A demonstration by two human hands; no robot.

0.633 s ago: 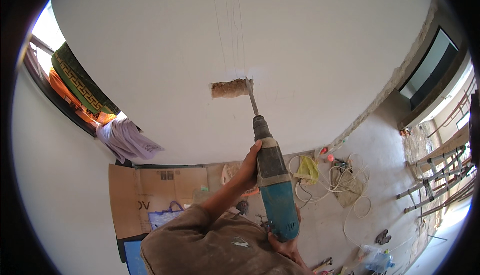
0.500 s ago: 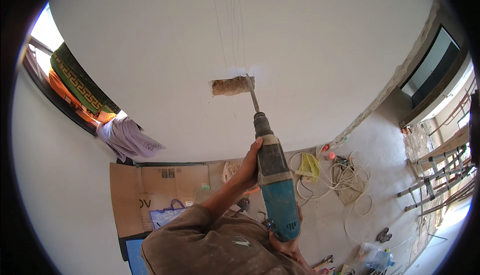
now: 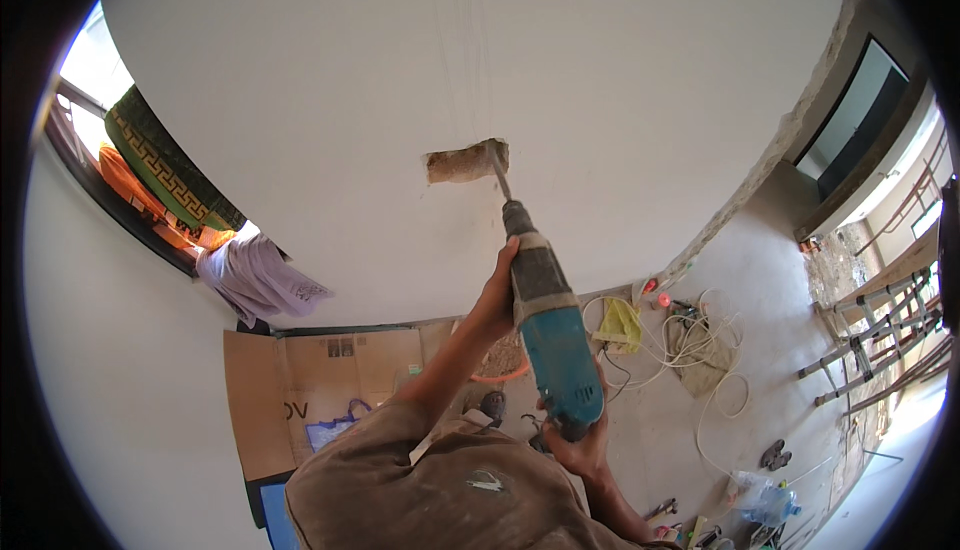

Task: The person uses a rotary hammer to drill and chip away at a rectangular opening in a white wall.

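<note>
A teal and black rotary hammer drill points up toward the white wall. Its long chisel bit reaches into the right end of a rough rectangular hole cut in the plaster, baring brown masonry. My left hand is wrapped round the dark front of the drill body, behind the chuck. At the rear, my right hand grips the handle, which the body partly hides. Faint vertical pencil lines run up the wall above the hole.
Flattened cardboard leans at the lower left. A tangled white cable, a yellow cloth and a plastic bottle lie on the floor to the right. Metal ladders stand farther right; cloths hang at the left window.
The drill and both hands have moved up toward the wall. The bit has gone from the hole's upper right edge deeper into its right end, and the hole's top right corner looks larger.
</note>
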